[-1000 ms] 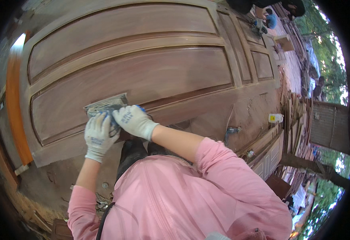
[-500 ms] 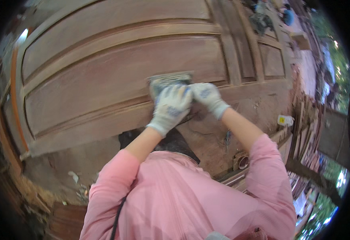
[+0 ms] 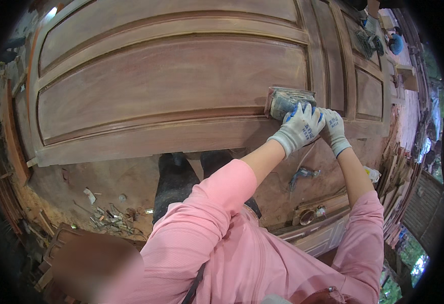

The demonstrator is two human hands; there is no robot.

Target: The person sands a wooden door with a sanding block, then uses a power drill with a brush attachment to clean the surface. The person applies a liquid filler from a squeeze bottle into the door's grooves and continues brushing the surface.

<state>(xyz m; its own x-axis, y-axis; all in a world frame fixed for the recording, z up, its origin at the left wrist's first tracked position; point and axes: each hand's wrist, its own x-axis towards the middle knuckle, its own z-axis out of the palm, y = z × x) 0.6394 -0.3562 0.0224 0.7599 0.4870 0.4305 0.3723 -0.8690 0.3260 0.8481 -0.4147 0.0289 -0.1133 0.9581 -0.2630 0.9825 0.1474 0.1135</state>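
The sander [image 3: 285, 103] sits on the door [image 3: 176, 81], just ahead of the left hand [image 3: 303, 125]; the right hand [image 3: 334, 127] is immediately right of that. Behind both hands, on the ground (past the door's near edge), lies a tool [image 3: 303, 175], scraps [image 3: 113, 219] well left.

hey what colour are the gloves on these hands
Mostly white with some blue; the gloves show best in the head view.
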